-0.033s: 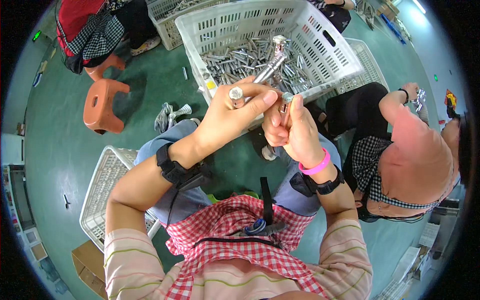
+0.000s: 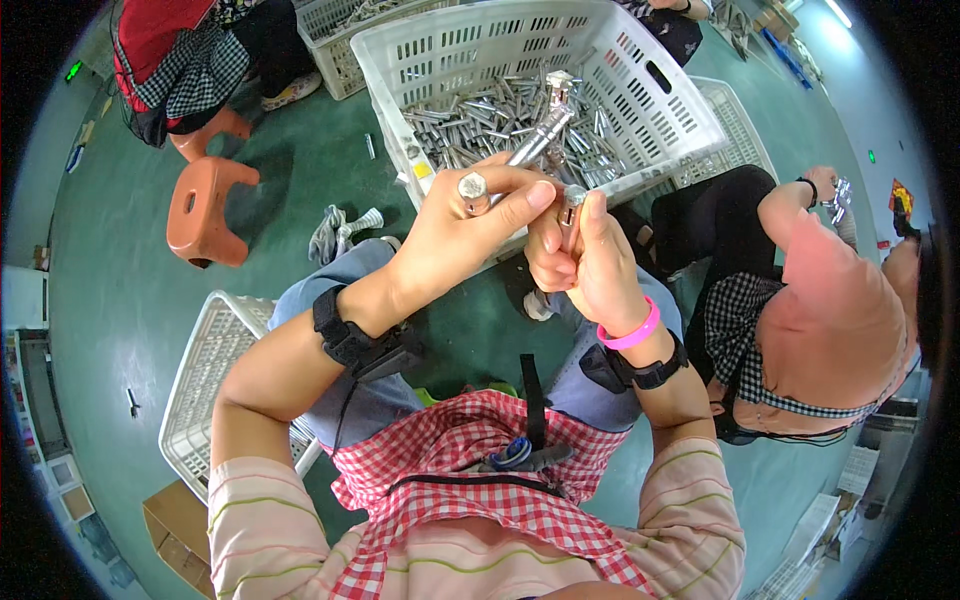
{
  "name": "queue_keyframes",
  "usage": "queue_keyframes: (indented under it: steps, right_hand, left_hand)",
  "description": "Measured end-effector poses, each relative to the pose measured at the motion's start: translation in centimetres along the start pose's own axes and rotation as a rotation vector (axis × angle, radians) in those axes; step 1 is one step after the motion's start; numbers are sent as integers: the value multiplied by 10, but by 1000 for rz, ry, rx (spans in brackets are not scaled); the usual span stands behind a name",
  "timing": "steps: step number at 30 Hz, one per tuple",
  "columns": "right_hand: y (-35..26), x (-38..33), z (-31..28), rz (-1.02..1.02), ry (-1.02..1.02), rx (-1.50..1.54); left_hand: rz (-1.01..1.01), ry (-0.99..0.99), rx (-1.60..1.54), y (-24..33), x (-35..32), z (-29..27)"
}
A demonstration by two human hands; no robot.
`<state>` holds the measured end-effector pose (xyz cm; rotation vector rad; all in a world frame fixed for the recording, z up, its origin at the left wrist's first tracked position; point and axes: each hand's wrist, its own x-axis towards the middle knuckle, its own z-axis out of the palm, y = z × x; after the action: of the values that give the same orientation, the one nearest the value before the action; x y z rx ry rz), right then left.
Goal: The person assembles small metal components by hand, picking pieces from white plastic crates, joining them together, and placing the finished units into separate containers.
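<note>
Just in front of the big white crate (image 2: 690,125), my left hand (image 2: 455,220) is closed round silvery hex-headed sleeve bolts. One such bolt (image 2: 473,190) shows its head above the back of the hand; more bolts (image 2: 540,137) stick out past the fingers toward the crate. My right hand (image 2: 590,255) grips another sleeve bolt (image 2: 572,208) upright between thumb and curled fingers, its hex head on top. The left thumb and fingertips reach close to this head; whether they touch it I cannot tell. Many loose metal bolts and sleeves (image 2: 470,125) lie in the crate.
An orange stool (image 2: 205,210) stands at left, near gloves (image 2: 340,232) on the green floor. Beside my left leg is a white basket (image 2: 205,350), with a cardboard box (image 2: 180,530) below it. A co-worker (image 2: 830,320) sits close on my right; another (image 2: 190,60) sits far left.
</note>
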<state>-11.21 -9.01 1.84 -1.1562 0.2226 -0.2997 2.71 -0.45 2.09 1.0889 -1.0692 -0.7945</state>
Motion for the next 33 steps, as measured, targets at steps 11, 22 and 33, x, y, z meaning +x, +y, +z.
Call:
queue_keyframes:
  steps: [11,22,33]
  right_hand:
    - [0,-3,4,-54,-16,-192]
    - [0,-3,6,-58,-155,-24]
    - [4,-9,1,-32,-125,2]
  left_hand:
    - [-151,-141,-249,3,-2,-2]
    - [147,-113,9,-4,-1,-4]
    - [396,-88,291,1,-2,-1]
